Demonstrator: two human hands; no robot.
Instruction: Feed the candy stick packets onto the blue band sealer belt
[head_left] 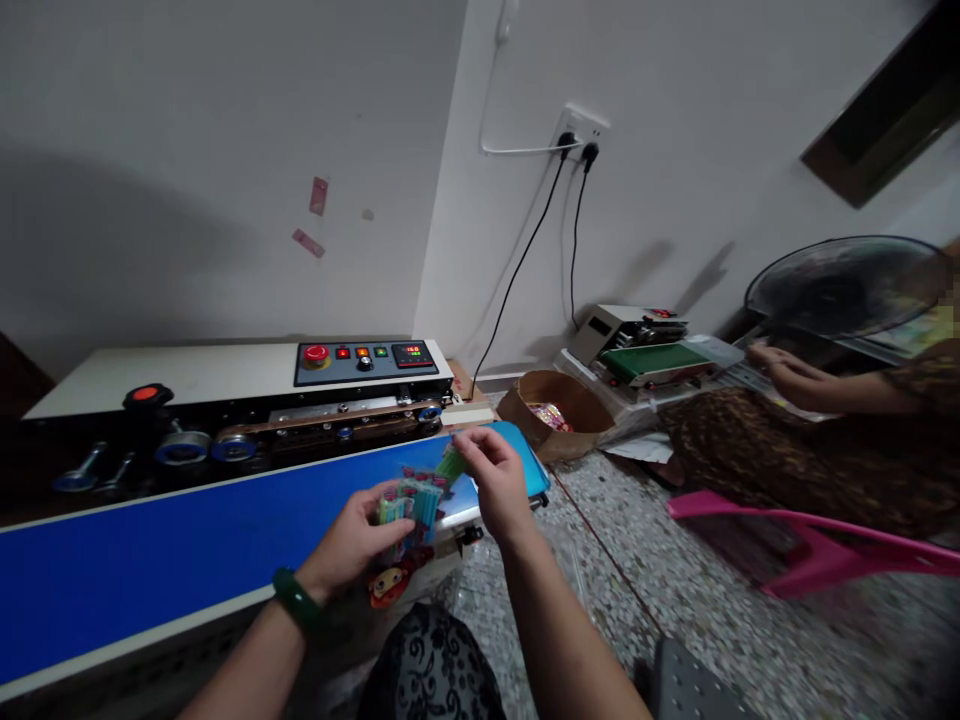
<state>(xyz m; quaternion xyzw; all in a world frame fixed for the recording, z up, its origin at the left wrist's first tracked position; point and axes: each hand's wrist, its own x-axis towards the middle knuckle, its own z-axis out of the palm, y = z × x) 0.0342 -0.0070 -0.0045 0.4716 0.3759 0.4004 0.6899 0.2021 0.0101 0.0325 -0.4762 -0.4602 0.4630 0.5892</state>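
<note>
My left hand (349,548), with a green bangle on its wrist, is closed around several small clear packets (421,503) of coloured sticks in blue, green and pink. A green packet (452,464) is pinched between the thumb and fingers of my right hand (495,482), just right of the bunch. Both hands are over the front edge of a blue conveyor belt (187,545), near its right end. Behind the belt stands a band sealing machine (225,385) with a lit control panel.
A brown box (517,405) with colourful packets inside stands beyond the belt's end. Farther right are a smaller sealer (637,350) with a green belt, another person's hand (772,358), a fan (832,290) and a pink plastic stool (802,545). Two black cords hang from the wall socket.
</note>
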